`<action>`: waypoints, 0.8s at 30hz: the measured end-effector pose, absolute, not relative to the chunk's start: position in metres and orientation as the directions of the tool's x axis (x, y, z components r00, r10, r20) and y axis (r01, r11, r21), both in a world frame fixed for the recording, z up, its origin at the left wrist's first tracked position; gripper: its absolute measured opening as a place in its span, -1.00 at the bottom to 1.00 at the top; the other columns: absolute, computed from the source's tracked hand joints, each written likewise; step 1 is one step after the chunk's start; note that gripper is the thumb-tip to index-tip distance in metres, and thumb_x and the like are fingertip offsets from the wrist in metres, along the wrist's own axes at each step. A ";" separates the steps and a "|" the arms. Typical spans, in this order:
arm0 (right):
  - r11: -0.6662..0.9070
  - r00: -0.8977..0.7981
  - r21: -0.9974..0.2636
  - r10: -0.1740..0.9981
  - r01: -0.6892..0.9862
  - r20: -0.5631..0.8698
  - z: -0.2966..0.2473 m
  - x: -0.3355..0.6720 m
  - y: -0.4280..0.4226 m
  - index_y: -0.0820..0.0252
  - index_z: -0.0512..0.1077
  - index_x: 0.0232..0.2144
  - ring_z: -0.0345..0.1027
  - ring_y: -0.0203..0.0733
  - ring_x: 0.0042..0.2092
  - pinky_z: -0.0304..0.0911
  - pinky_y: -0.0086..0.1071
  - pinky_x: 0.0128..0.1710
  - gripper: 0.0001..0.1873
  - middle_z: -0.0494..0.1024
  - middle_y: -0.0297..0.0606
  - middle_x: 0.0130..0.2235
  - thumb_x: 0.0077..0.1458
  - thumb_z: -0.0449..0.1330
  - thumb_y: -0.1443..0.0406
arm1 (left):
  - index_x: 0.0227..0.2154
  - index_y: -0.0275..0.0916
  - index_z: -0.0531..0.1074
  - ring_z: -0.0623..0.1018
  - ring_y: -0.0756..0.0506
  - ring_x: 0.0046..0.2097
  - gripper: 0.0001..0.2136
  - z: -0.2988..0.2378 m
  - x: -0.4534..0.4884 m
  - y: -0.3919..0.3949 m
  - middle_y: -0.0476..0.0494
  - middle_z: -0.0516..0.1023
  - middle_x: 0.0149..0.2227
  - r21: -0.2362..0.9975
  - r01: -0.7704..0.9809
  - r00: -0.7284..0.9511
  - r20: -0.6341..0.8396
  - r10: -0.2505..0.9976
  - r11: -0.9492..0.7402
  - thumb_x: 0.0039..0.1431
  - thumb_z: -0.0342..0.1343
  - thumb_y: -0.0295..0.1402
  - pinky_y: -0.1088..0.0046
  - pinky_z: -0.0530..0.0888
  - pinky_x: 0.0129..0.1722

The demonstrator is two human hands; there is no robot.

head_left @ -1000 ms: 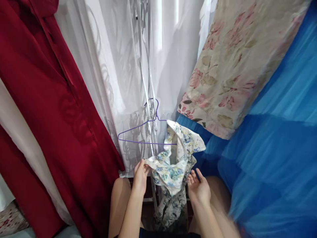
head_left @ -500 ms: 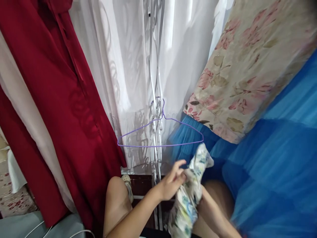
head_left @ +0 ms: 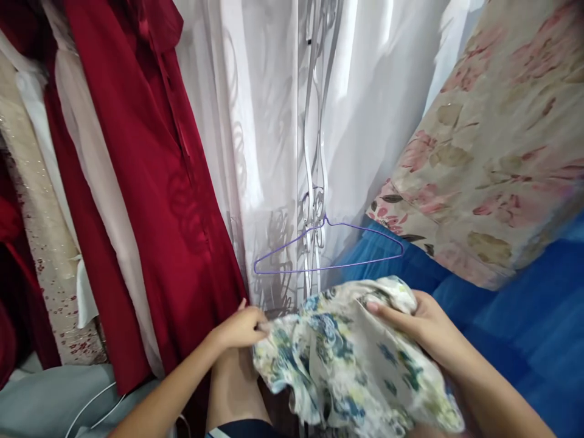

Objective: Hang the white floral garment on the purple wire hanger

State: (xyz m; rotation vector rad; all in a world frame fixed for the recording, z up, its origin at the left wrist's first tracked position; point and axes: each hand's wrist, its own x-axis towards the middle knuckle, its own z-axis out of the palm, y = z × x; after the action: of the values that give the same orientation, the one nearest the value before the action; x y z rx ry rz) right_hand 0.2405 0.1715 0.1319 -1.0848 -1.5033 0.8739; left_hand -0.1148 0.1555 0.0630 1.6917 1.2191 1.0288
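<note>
The blue-and-yellow floral garment is off the purple wire hanger and spread loosely between both hands, neither folded nor hung; the hanger is bare, hooked by the white metal stand, in front of the white curtain; so the parting of garment and hanger looks complete, in my judgement, while the cloth is unsettled, and how much handling remains is hard to judge from this view.

The left hand is mostly closed, pinching the garment's upper left corner between thumb and curled fingers, one finger sticking up; the right hand grasps the upper right edge, thumb laid flat over the cloth, the other fingers largely hidden behind it; the garment's top edge shows just below the hanger's lower bar, its lower part drooping toward the lap; the red dress hangs to the left, and blue tulle to the right, beyond the right hand.
</note>
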 end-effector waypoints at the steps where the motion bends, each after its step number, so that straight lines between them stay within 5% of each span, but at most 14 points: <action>1: 0.383 -0.077 -0.884 0.923 0.269 0.376 0.140 0.236 0.186 0.24 0.59 -0.38 0.40 -0.09 -0.47 0.28 -0.31 -0.49 -0.75 0.59 -0.16 -0.45 -0.14 0.40 0.21 | -0.68 -0.16 0.47 0.57 -0.27 -0.12 -0.81 0.074 -0.130 0.161 -0.10 0.55 -0.48 0.896 0.345 0.143 0.245 0.959 -0.280 -0.28 0.41 -0.43 -0.10 -0.11 0.31; 3: 0.477 -0.167 -0.775 0.877 0.414 0.451 0.150 0.226 0.216 0.24 0.59 -0.15 0.42 -0.10 -0.42 0.30 -0.30 -0.39 -0.60 0.61 -0.19 -0.39 -0.09 0.35 0.23 | -0.53 -0.14 0.55 0.54 -0.29 0.00 -0.87 0.097 -0.155 0.170 -0.13 0.62 -0.31 0.801 0.434 0.036 0.443 0.896 -0.413 -0.19 0.35 -0.47 -0.17 -0.29 0.29; 5: 0.540 -0.219 -0.675 0.835 0.502 0.505 0.149 0.215 0.240 0.27 0.55 -0.04 0.46 -0.05 -0.35 0.31 -0.27 -0.31 -0.52 0.64 -0.16 -0.34 -0.06 0.29 0.26 | -0.38 -0.11 0.58 0.52 -0.29 0.05 -0.83 0.117 -0.171 0.176 -0.14 0.63 -0.18 0.680 0.545 -0.042 0.606 0.794 -0.490 -0.10 0.29 -0.46 -0.25 -0.23 0.27; 11: 0.537 -0.251 -0.609 0.833 0.584 0.494 0.110 0.179 0.238 0.16 0.62 -0.32 0.52 0.00 -0.27 0.30 -0.35 -0.28 -0.67 0.66 -0.18 -0.38 -0.08 0.10 0.42 | -0.02 -0.19 0.45 0.39 -0.18 0.21 -0.72 0.166 -0.157 0.180 -0.21 0.43 0.17 0.432 0.666 0.176 0.701 0.691 -0.608 0.27 -0.05 -0.40 0.16 0.26 0.22; 19: 0.666 -0.306 -0.645 0.745 0.374 0.593 0.104 0.183 0.198 0.20 0.55 -0.02 0.52 -0.02 -0.10 0.36 -0.29 -0.11 -0.49 0.63 -0.14 -0.06 -0.03 0.06 0.41 | -0.05 -0.14 0.39 0.52 -0.11 -0.10 -0.79 0.200 -0.090 0.209 -0.10 0.51 -0.10 0.265 0.747 0.291 0.695 0.657 -0.610 0.31 -0.02 -0.31 0.37 0.40 -0.08; 24: 0.570 0.191 -0.657 0.666 0.493 0.721 0.109 0.248 0.207 0.29 -0.03 0.38 0.42 -0.19 -0.39 0.37 -0.30 -0.29 -0.07 0.63 -0.17 -0.21 -0.01 0.17 0.36 | -0.24 -0.18 0.47 0.48 -0.09 -0.22 -0.77 0.190 -0.078 0.221 -0.09 0.48 -0.25 0.276 0.737 0.279 0.707 0.649 -0.617 0.35 -0.08 -0.26 0.41 0.38 -0.18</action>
State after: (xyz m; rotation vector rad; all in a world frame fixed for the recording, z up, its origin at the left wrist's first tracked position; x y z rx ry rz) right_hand 0.2484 0.2074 0.1087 -1.0532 -1.4533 0.1596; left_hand -0.0779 0.2211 0.1896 2.5946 1.4125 1.3482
